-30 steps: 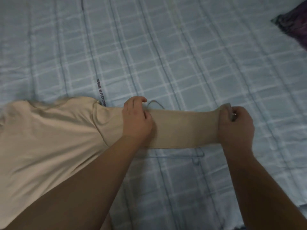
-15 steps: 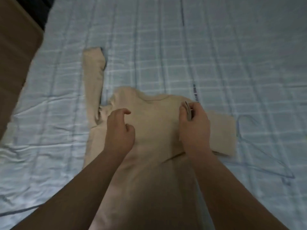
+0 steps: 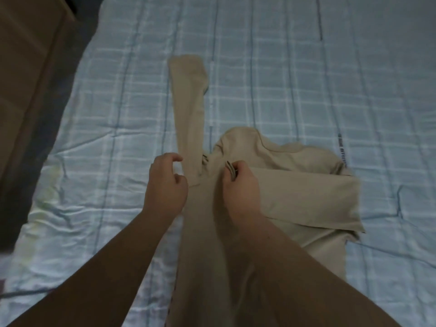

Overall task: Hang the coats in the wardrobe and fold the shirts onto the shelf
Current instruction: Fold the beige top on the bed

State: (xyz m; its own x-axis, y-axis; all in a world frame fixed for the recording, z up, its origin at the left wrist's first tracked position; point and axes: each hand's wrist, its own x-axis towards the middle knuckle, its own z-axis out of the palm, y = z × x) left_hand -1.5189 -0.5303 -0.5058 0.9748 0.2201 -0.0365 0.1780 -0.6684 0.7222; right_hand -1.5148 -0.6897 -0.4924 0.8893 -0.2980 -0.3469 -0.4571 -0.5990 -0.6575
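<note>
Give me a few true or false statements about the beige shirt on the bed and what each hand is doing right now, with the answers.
1. The right hand pinches a sleeve cuff folded across the beige shirt. True.
2. The other sleeve is folded over too. False: it lies stretched out on the bed sheet.
3. The left hand grips the shirt collar. False: its fingers are loosely curled and hold nothing.
4. The sheet is blue checked. True.

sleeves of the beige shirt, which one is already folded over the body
The sleeve under the right hand, folded sleeve lying across the chest; the other sleeve stretches out straight.
</note>
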